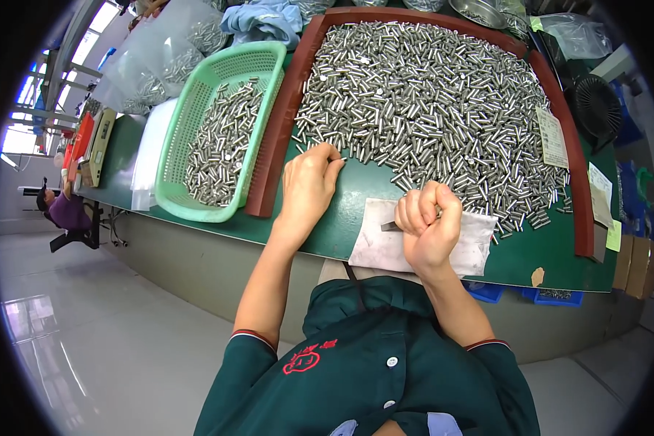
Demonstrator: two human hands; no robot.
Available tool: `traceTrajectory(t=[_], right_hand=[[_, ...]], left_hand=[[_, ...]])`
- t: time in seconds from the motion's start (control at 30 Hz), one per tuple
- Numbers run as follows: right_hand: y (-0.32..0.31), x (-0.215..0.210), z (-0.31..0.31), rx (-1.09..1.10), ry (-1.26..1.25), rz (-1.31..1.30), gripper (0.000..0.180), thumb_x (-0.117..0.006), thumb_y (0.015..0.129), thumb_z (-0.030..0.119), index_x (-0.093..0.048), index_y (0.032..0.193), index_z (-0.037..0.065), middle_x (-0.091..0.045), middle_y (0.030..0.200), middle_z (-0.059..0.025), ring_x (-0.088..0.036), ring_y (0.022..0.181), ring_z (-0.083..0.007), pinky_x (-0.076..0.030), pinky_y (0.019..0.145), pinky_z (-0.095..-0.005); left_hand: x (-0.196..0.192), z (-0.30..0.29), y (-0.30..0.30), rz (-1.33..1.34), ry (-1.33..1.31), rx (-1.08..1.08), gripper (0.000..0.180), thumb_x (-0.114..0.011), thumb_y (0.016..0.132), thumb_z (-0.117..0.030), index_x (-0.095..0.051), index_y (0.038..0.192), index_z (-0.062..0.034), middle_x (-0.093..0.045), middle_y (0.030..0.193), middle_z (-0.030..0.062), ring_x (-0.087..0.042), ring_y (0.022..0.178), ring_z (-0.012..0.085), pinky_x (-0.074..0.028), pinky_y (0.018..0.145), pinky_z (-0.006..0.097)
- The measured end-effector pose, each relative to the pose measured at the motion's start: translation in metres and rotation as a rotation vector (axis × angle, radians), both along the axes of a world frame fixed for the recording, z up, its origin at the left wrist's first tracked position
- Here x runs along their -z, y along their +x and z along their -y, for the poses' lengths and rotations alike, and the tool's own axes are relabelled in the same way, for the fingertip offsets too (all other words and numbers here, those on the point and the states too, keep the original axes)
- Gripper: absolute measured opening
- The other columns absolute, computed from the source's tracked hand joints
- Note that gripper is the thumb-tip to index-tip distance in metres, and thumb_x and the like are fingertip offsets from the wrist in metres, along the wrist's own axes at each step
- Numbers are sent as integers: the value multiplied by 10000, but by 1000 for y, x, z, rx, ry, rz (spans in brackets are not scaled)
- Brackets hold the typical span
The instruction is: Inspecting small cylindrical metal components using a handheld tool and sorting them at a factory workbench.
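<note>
A wide heap of small shiny metal pins (421,94) covers the green tabletop (352,185) before me. At its near left edge, my left hand (309,185) rests with the fingers curled and thumb against them; what they hold, if anything, is hidden. My right hand (430,227) is closed in a fist above a stained white cloth (374,247). From its left side pokes a short dark metal piece (390,226), most of it hidden by the fingers.
Left of the red-brown wooden border (269,167) stands a green plastic basket (171,171) part filled with pins. A black fan (596,109), paper labels (552,142) and cardboard boxes (641,265) are at the right. Bagged pins (149,87) lie at the far left; another person (69,211) sits beyond.
</note>
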State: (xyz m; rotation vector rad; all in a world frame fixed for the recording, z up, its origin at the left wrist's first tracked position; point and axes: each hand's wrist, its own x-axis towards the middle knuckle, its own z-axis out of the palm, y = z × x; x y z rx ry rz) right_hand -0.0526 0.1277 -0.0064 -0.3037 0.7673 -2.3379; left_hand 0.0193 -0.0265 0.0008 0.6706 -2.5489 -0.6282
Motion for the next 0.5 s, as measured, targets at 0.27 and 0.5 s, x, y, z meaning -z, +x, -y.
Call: traceTrajectory(t=[0.27, 0.5], right_hand=[[-1, 0, -1, -3, 9, 26, 359, -302, 859, 199, -287, 518, 88, -266, 402, -6, -170, 367, -75, -159, 364, -238], [-2, -1, 0, -5, 1, 23, 366, -301, 867, 212, -293, 523, 87, -265, 405, -7, -173, 372, -78, -170, 374, -242]], left_hand=[[8, -15, 12, -401, 1478, 147, 46, -491, 857, -84, -486, 863, -39, -534, 782, 63, -303, 495, 17, -265, 441, 157], [13, -11, 11, -454, 1501, 177, 84, -493, 854, -83, -506, 902, -16, -543, 779, 63, -304, 482, 21, -265, 433, 156]])
